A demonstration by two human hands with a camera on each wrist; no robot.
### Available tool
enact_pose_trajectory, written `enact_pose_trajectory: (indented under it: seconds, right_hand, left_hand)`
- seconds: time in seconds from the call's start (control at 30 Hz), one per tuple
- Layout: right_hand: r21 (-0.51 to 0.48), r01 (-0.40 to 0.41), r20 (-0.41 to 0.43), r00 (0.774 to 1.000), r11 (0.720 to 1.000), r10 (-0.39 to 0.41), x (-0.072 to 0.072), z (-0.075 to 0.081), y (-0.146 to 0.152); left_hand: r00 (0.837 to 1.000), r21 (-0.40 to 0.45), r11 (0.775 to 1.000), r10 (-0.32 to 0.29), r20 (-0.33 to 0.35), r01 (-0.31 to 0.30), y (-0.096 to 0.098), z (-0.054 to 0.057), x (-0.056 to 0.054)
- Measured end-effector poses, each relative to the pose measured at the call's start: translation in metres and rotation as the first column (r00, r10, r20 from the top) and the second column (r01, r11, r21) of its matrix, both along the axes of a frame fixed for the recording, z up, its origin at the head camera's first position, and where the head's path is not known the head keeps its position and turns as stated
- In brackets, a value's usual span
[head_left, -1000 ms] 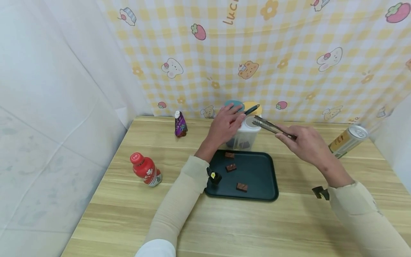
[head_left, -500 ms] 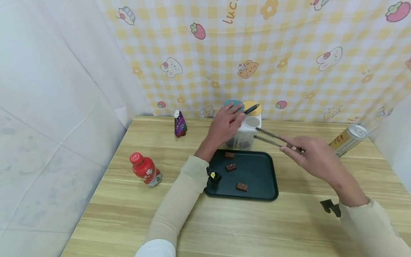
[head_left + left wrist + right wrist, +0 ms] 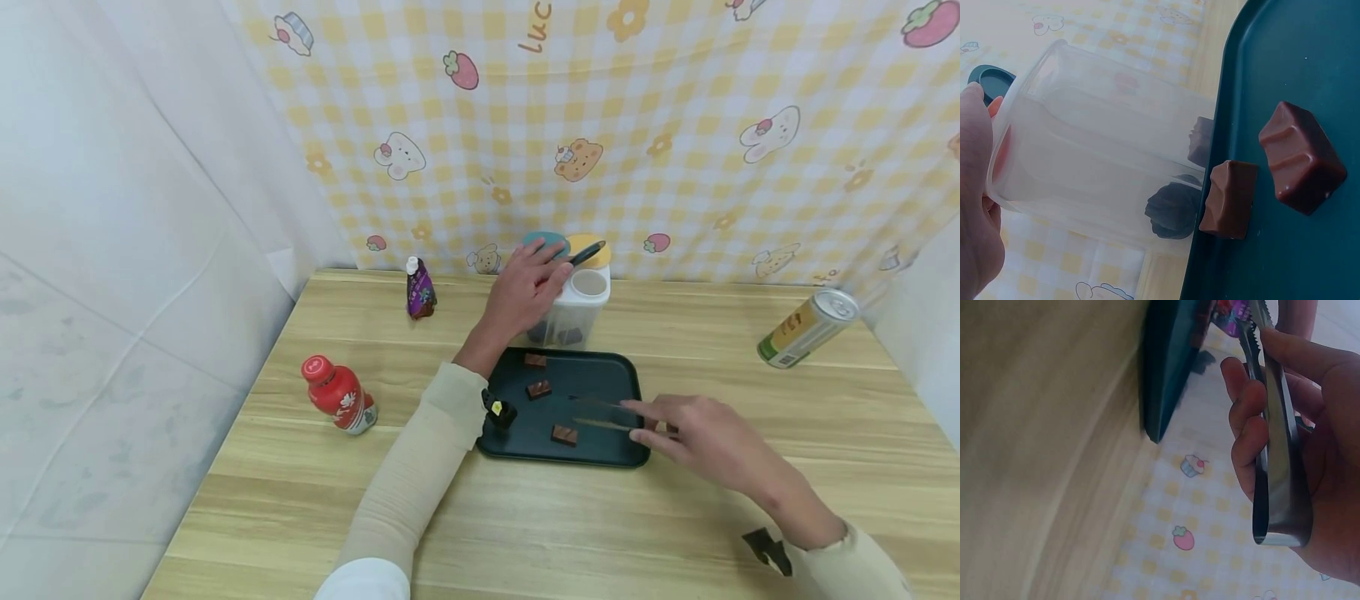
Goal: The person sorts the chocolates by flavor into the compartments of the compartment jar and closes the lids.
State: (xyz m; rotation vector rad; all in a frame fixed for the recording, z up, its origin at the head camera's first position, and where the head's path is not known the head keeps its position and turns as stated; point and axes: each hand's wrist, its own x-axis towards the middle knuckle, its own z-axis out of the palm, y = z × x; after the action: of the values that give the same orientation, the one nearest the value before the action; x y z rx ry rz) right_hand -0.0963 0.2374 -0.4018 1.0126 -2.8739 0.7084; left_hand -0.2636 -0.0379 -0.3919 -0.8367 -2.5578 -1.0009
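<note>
As the head view showed it, the right hand (image 3: 708, 437) had its fingers curled around a pair of silver metal tongs (image 3: 1282, 456), whose two arms stood apart over the dark green rectangular tray (image 3: 600, 371). The nearest brown, ridged chocolate block (image 3: 565, 435) lay on this tray, toward its six o'clock side: between eight and nine o'clock from the right fingers, and about seven o'clock from the tong tips. Its long axis ran almost from nine to three o'clock. The right hand was nearer to it; the left hand (image 3: 525, 287) rested with extended fingers on the lidded top of the clear plastic container (image 3: 583, 315), beyond the tray's twelve o'clock edge. On the yellow-checked curtain (image 3: 465, 117), the letters "luc" could be read; the print on the red plastic bottle (image 3: 343, 398) was too small to read.
</note>
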Motion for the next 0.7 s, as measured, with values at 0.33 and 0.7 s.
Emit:
enact_pose_trajectory:
  seconds: [0.33,0.7]
  right_hand:
    - [0.062,-0.056,0.066,0.996,0.996,0.052,0.009,-0.010,-0.005]
    - [0.094,-0.071,0.047,0.997,0.993,0.067,0.008,-0.017,-0.006]
  left_hand:
    - [1.000,0.016,1.000,0.000,-0.011,0.001,0.000,-0.002,-0.001]
    - [1.000,0.017,1.000,-0.005,-0.019,0.005,0.000,-0.002,-0.001]
